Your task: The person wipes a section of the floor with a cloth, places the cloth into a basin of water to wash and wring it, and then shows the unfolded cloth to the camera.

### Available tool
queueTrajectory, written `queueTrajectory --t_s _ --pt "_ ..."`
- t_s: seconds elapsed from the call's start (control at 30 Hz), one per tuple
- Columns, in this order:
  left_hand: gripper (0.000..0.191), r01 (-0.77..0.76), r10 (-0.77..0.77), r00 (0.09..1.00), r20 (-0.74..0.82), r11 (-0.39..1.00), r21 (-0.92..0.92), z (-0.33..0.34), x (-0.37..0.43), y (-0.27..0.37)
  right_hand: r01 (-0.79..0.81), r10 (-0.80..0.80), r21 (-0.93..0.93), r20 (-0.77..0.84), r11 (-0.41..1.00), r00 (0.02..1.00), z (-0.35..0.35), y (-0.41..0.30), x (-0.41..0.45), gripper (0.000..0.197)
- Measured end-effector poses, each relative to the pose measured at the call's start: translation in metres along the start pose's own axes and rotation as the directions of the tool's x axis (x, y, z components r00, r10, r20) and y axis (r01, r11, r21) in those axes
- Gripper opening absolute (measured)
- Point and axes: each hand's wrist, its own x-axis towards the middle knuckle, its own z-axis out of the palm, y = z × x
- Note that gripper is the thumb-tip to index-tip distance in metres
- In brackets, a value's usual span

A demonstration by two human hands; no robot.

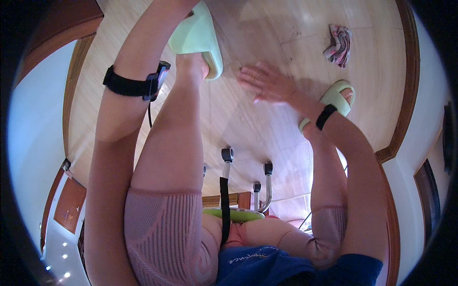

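Note:
My right hand [268, 82] hovers over the wood-look floor [250, 121], slightly blurred, with its fingers apart and nothing in them. Beyond it on the right lies a crumpled patterned cloth [339, 45], apart from the hand. My left forearm [143, 53] reaches past the top edge beside a pale green slipper [196, 34] on my foot; the left hand itself is out of view. The other green slipper [338, 96] is on my right foot, partly behind my right wrist.
A stool with a green seat [236, 214] and metal legs [268, 186] is beneath me; a black strap [224, 207] hangs there. A small device [161, 77] is strapped to my left forearm, a black band [326, 116] to my right. Walls with brown skirting [411, 71] flank the floor.

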Motion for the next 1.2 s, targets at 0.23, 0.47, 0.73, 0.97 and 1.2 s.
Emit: queueTrajectory --t_s 0.23,0.47,0.73,0.97,1.2 --pt "0.066 0.030 -0.031 0.999 -0.018 0.999 -0.038 0.002 0.003 0.004 -0.444 0.459 0.128 -0.131 0.887 0.879 -0.022 0.032 -0.024 0.085" --pt "0.066 0.069 -0.070 0.997 -0.024 0.997 -0.027 -0.001 0.006 0.003 0.570 -0.585 0.139 0.126 0.810 0.801 0.047 -0.127 -0.018 0.079" --pt "0.061 -0.006 0.006 1.000 0.009 1.000 -0.023 0.008 -0.011 0.011 0.230 -0.280 0.276 0.158 0.933 0.947 0.047 -0.075 0.015 0.088" --pt "0.058 0.055 -0.056 0.995 -0.087 0.998 -0.011 0.010 -0.007 0.009 -0.115 0.112 0.035 0.070 0.993 0.991 -0.027 0.041 -0.029 0.096" --pt "0.058 0.001 0.001 0.998 -0.067 0.999 0.034 0.012 -0.012 0.009 -0.400 0.365 -0.170 -0.207 0.901 0.908 -0.042 0.074 -0.044 0.091"
